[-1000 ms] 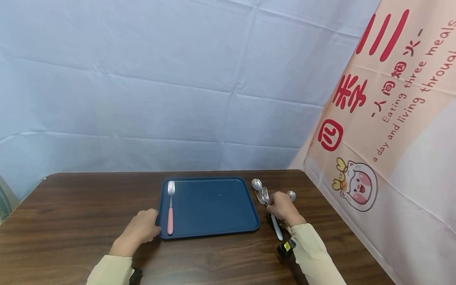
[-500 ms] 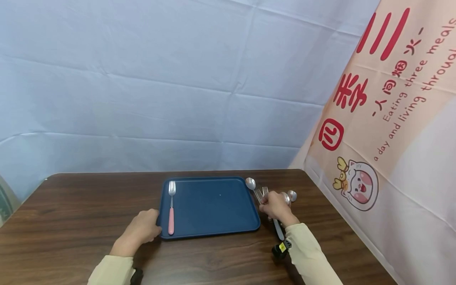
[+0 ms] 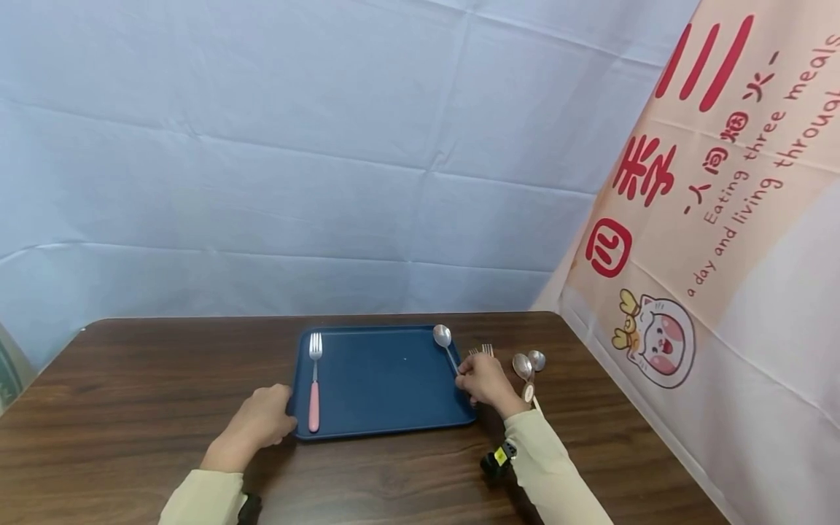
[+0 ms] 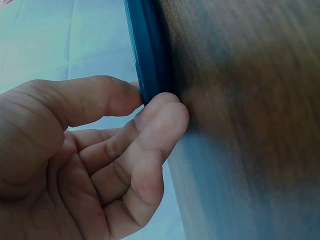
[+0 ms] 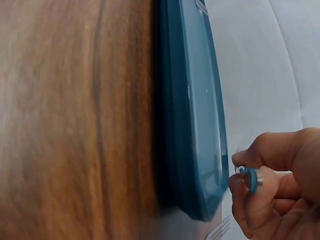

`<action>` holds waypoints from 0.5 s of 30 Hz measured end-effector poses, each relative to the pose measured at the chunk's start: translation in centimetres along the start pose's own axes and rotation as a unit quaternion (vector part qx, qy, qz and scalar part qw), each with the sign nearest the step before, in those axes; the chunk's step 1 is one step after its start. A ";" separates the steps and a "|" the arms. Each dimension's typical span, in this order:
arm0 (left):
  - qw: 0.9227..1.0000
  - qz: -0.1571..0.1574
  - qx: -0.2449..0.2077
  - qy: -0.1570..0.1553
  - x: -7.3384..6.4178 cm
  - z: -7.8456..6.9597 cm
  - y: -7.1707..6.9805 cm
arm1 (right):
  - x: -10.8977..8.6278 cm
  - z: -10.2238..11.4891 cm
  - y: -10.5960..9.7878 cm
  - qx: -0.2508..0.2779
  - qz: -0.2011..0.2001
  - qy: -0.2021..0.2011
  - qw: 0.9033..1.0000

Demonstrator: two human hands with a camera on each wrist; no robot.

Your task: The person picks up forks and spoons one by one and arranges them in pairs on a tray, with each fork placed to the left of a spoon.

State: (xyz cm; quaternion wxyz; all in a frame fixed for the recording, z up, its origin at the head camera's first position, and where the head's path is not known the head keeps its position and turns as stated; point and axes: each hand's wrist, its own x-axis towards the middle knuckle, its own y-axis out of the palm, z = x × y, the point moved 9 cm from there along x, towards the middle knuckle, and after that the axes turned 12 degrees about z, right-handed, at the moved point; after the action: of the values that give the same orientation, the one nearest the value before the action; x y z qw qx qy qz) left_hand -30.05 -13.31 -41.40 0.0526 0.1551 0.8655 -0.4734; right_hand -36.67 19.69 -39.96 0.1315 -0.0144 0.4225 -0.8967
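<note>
My left hand (image 3: 260, 418) pinches the left edge of a dark blue tray (image 3: 387, 394). In the left wrist view, the thumb and fingertips (image 4: 165, 122) meet at the tray's rim. My right hand (image 3: 485, 380) pinches a metal spoon (image 3: 442, 336) by its handle at the tray's right edge; the bowl overlaps the far right corner. Seen from the right wrist, the handle's blue-and-metal end (image 5: 255, 180) pokes out between thumb and fingers. A fork with a pink handle (image 3: 314, 407) lies lengthwise along the tray's left side.
Fork tines (image 3: 487, 350) show behind my right hand, their handles mostly hidden. Two more spoons (image 3: 523, 366) lie on the brown wooden table (image 3: 164, 364) right of the tray. A pale cloth (image 3: 262, 182) hangs behind, and a printed cloth (image 3: 735, 277) at the right.
My right hand has moved left from the cutlery pile to the tray's right edge, bringing the spoon along. The spoons left on the table are now uncovered. The left hand has stayed put.
</note>
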 end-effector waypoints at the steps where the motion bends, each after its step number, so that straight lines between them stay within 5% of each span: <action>1: 1.000 -0.001 0.000 0.001 0.0 0.0 0.0 | 0.0 0.1 0.1 0.002 0.001 -0.004 1.000; 15: 1.000 -0.002 0.004 0.009 -0.2 -0.3 0.2 | 0.5 1.7 1.7 0.015 0.037 -0.009 0.999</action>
State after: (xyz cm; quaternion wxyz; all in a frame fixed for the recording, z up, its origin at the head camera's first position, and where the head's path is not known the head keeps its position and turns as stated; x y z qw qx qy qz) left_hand -29.75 -13.03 -41.33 0.0429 0.1577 0.8646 -0.4752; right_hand -36.55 17.20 -40.20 0.1691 -0.0049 0.4076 -0.8973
